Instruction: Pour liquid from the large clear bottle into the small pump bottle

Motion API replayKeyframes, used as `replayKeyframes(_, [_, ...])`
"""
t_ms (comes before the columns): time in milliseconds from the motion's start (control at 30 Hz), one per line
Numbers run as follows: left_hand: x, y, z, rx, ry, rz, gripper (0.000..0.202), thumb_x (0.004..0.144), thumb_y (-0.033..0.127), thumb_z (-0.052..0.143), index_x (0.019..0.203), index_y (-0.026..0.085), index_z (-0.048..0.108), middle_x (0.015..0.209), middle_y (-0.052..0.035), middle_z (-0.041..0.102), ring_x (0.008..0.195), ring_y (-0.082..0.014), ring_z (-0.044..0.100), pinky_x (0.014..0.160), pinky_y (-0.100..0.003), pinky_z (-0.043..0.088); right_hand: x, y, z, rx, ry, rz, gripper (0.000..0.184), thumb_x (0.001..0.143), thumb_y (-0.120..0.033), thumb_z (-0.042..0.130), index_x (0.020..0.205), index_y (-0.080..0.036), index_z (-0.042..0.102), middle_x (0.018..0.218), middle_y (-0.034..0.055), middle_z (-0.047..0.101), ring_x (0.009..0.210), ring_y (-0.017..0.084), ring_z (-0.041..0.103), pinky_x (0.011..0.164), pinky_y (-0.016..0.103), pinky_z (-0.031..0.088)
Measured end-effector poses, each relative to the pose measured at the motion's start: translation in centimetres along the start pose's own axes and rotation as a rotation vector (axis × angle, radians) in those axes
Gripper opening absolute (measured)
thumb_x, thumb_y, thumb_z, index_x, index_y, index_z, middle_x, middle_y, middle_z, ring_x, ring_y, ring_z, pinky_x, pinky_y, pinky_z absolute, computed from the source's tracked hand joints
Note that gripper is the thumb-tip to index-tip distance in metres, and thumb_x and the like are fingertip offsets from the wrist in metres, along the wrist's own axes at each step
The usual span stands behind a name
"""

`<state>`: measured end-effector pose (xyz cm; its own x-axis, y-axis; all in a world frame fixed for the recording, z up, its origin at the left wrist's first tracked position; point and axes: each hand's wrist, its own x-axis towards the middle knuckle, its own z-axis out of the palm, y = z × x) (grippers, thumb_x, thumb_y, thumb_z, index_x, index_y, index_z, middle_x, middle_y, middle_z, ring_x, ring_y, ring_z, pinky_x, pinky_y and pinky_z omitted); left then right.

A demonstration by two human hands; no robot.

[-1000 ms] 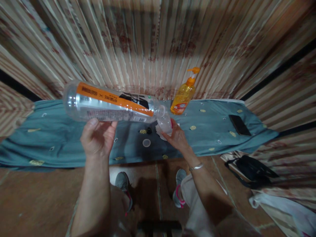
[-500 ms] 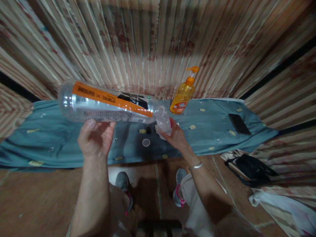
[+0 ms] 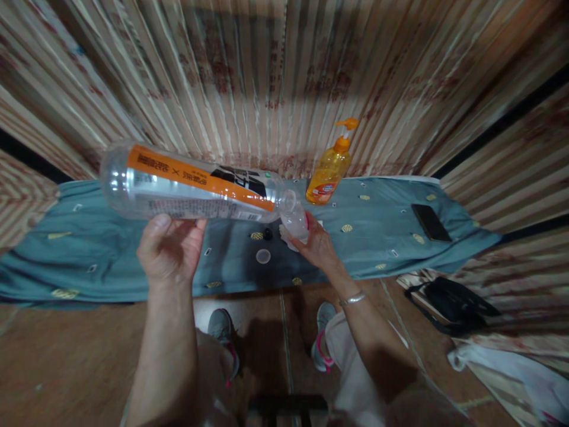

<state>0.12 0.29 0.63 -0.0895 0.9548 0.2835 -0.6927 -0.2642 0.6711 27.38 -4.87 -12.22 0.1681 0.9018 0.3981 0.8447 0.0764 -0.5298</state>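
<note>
My left hand (image 3: pixel 174 246) supports a large clear plastic bottle (image 3: pixel 200 190) from below, its palm up and thumb against the side. The bottle lies almost level, its orange and silver label facing me and its neck to the right. At the neck, my right hand (image 3: pixel 315 240) is closed around a small translucent container (image 3: pixel 294 220), whose mouth meets the bottle's mouth. Whether liquid runs between them I cannot make out. Below lie a round translucent lid (image 3: pixel 263 256) and a small black cap (image 3: pixel 267 233), with a crumpled whitish piece (image 3: pixel 290 240) partly behind my right hand.
An orange pump bottle (image 3: pixel 329 169) stands at the back of the teal cloth (image 3: pixel 377 237). Further right lies a black phone (image 3: pixel 430 223). A black bag (image 3: pixel 457 302) rests low on the right. A pleated curtain (image 3: pixel 249 77) hangs behind the cloth-covered surface.
The large bottle's base has shifted slightly to the left and up, and my left hand has moved a little left with it. My right hand and the small container look nearly unchanged.
</note>
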Motion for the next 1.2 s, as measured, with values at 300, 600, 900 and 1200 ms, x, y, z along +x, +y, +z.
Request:
replayKeyframes(300, [-0.2,0.2,0.4,0.035,-0.013,0.009,0.032,0.058,0.030,0.093,0.086,0.029,0.078,0.067,0.0055,0.073,0.069,-0.0140,0.069,0.073,-0.025,0.060,0.0,0.1,0.2,-0.024,0.002,-0.013,0.079,0.094,-0.060,0.064,0.152,-0.011,0.043,0.145,0.0259,0.064,0.132,0.038,0.065,0.108,0.056,0.055])
replayKeyframes(600, [-0.1,0.4,0.5,0.056,0.024,0.029,0.035,0.057,0.033,0.092,0.089,0.029,0.078,0.068,0.0030,0.073,0.066,-0.0157,0.065,0.070,-0.027,0.058,-0.1,0.3,0.5,-0.052,0.003,-0.032,0.078,0.093,-0.055,0.066,0.153,-0.011,0.042,0.148,0.0261,0.062,0.137,0.038,0.062,0.112,0.058,0.053])
replayKeyframes(900, [-0.4,0.6,1.1,0.071,0.045,0.038,0.039,0.057,0.032,0.092,0.094,0.032,0.078,0.080,0.0039,0.076,0.070,-0.0161,0.068,0.064,-0.026,0.055,-0.1,0.1,0.5,-0.046,0.014,-0.029,0.078,0.093,-0.055,0.067,0.152,-0.010,0.044,0.146,0.0265,0.063,0.136,0.039,0.063,0.112,0.059,0.053])
replayKeyframes(1200, [-0.4,0.7,1.3,0.086,0.059,0.050,0.032,0.059,0.031,0.088,0.088,0.030,0.074,0.081,0.0027,0.073,0.074,-0.0175,0.065,0.068,-0.028,0.052,-0.1,0.4,0.7,-0.042,0.011,-0.041,0.080,0.091,-0.053,0.069,0.153,-0.010,0.042,0.148,0.0273,0.061,0.137,0.039,0.062,0.113,0.059,0.052])
